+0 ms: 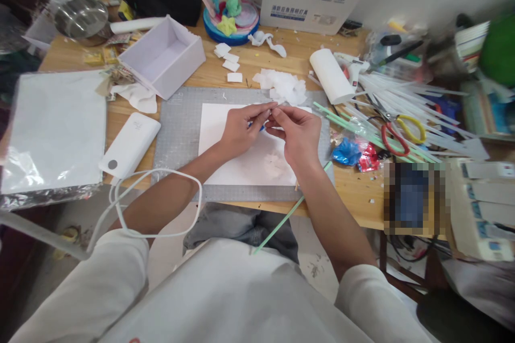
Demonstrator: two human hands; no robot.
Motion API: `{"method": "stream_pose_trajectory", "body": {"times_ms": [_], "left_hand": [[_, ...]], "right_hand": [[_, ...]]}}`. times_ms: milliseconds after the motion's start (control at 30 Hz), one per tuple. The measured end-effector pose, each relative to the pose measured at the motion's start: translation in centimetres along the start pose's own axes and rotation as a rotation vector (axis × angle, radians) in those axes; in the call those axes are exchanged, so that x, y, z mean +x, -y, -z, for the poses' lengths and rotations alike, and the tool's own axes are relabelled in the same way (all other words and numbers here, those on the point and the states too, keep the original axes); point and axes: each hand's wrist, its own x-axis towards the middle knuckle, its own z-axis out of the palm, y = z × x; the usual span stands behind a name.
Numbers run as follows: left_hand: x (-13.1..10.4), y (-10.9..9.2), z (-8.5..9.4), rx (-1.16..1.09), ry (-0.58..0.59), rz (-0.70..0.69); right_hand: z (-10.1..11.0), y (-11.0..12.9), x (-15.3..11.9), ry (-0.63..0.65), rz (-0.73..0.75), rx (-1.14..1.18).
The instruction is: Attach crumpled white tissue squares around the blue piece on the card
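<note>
Over a white sheet of paper [237, 166] on a grey cutting mat [177, 134], my left hand [240, 129] and my right hand [298, 131] meet at the fingertips. Both hands are closed in a pinch; what lies between the fingers is too small to make out. A bit of blue [257, 126] shows beneath the left fingers. Crumpled white tissue [284, 86] is just beyond the hands. One green stick [277, 225] slants under my right forearm, past the table's front edge.
At left are a white power bank [131, 144] with a looping cable and a lilac box [181, 61]. A white roll [332, 76], scissors [396, 136], pale sticks and blue and red packets [346, 151] crowd the right. A round clay-covered piece [231, 27] stands behind.
</note>
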Motion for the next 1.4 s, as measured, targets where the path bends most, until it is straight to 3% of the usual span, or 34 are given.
{"method": "stream_pose_trajectory", "body": {"times_ms": [233,967,1400], "left_hand": [[0.02,0.17,-0.09,-0.033,0.007,0.004],[0.54,0.30,-0.53,-0.296,-0.015,0.207],[0.86,0.16,-0.42,-0.310,-0.105,0.260]], "right_hand": [[-0.04,0.15,-0.09,0.009,0.007,0.028],[-0.22,-0.47,-0.34,0.014,0.184,-0.123],[-0.31,-0.29,-0.37,0.016,0.115,-0.023]]}}
